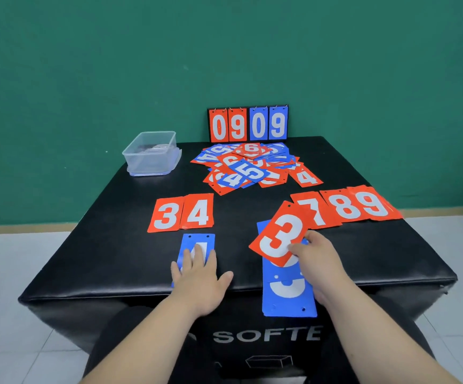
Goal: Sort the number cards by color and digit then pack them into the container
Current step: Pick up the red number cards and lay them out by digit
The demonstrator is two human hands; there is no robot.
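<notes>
The right hand (312, 254) has its grip closed on a red 3 card (279, 234), held tilted over the blue cards (290, 296), on the near side of the mixed pile (248, 169). The left hand (198, 277) lies flat with an open grip on a blue card (194, 241), also nearer than the pile. The clear container (141, 159) stands on the table (114, 245), left of the pile.

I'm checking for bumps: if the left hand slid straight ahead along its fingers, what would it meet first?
Probably the red 4 card, just beyond the blue card the left hand presses; depth is unclear.
</notes>
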